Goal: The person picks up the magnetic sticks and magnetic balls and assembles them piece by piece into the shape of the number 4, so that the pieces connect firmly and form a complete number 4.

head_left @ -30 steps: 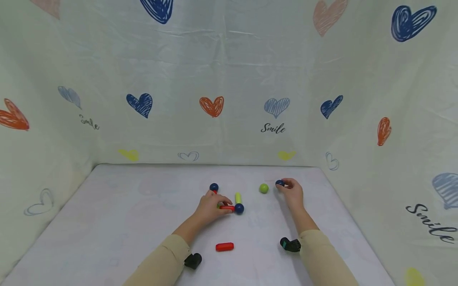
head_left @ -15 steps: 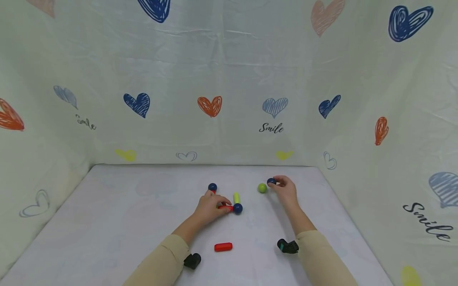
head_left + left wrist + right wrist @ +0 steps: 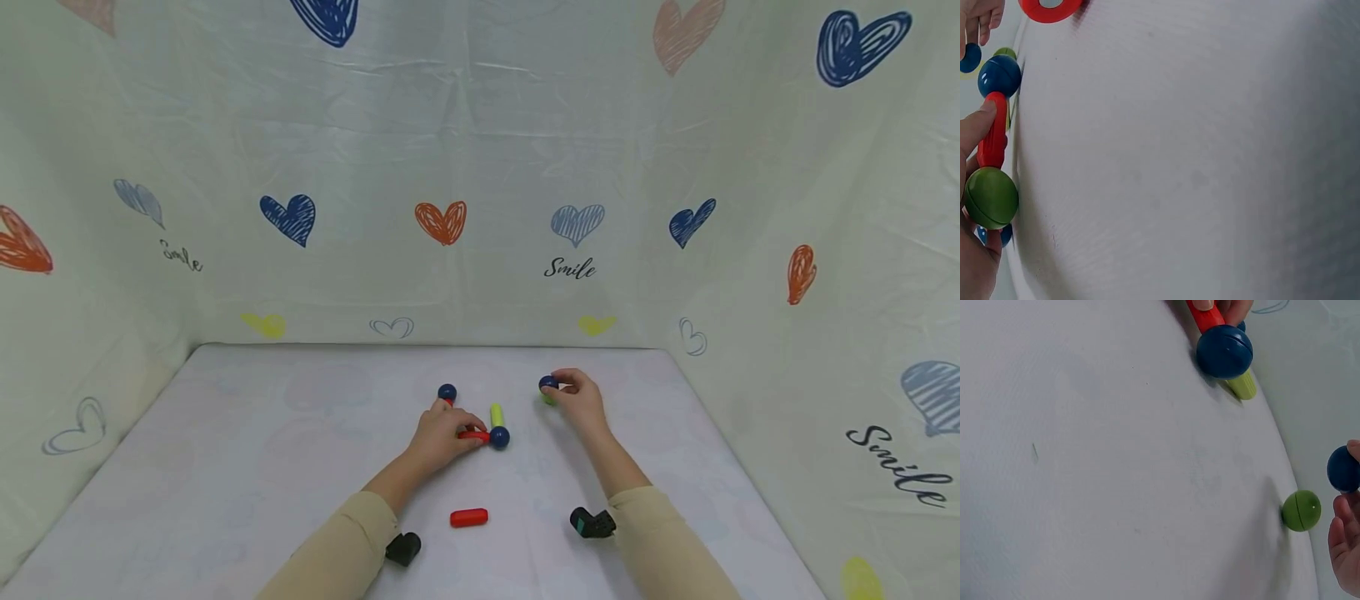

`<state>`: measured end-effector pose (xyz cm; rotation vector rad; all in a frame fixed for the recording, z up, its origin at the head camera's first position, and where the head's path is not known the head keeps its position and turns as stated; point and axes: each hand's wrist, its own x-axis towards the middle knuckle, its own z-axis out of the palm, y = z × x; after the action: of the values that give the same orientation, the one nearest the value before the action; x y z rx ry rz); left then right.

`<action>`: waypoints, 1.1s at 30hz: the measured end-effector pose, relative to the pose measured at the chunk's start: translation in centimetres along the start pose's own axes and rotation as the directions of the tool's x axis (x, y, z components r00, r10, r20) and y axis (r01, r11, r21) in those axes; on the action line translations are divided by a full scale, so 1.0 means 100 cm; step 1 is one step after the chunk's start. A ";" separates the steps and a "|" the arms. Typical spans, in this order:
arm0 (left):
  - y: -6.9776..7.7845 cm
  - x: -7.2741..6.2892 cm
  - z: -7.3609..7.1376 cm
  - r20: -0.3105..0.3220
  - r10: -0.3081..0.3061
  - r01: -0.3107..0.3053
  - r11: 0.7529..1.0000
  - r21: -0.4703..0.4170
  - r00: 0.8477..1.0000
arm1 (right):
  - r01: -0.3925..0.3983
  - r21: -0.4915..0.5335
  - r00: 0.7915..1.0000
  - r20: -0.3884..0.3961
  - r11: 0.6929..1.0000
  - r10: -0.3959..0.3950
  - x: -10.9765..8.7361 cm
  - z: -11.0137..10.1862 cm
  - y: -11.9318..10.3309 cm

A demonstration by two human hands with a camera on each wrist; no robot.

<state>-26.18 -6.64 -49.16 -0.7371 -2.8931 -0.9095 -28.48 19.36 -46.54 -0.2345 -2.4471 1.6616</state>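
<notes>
My left hand point(image 3: 441, 435) holds a red rod point(image 3: 996, 128) between thumb and fingers. A blue ball point(image 3: 499, 437) sits at one end of that rod and a green ball point(image 3: 991, 198) at the other. From the blue ball a yellow-green rod point(image 3: 497, 414) extends away. Beyond the left fingers another blue ball point(image 3: 447, 392) meets a red rod, mostly hidden. My right hand point(image 3: 582, 407) pinches a loose blue ball point(image 3: 1344, 469) raised off the table. Below it, a loose green ball point(image 3: 1302, 510) rests on the table, partly covered in the head view.
A loose red rod point(image 3: 468, 518) lies nearer the front, between the forearms. Black wrist devices point(image 3: 403, 548) hang at both sleeves. A heart-print curtain point(image 3: 465, 167) rises behind the white table point(image 3: 285, 467) and along its sides.
My right hand has carried the blue ball leftward, from right of the loose green ball to above it. The left hand keeps its hold on the joined pieces, nearly still.
</notes>
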 end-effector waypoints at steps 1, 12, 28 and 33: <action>0.000 0.000 0.000 0.000 -0.003 0.003 1.000 0.000 1.000 | 0.001 -0.003 1.000 0.005 1.000 -0.001 0.000 0.002 0.000; 0.002 0.003 0.000 0.018 -0.025 0.024 1.000 0.020 1.000 | 0.028 -0.009 0.999 0.040 1.000 -0.027 -0.006 0.022 -0.005; 0.018 0.008 -0.002 0.023 -0.027 0.026 0.999 0.033 0.999 | 0.016 0.005 0.995 0.096 1.000 -0.016 -0.007 0.042 -0.007; 0.022 0.008 -0.002 0.013 -0.018 0.017 0.999 0.029 1.000 | 0.020 0.022 0.992 0.121 1.000 -0.022 -0.006 0.047 -0.006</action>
<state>-25.95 -4.83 -47.74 -0.7198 -2.9221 -0.8663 -29.00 14.79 -47.76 -0.1075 -2.5076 1.7399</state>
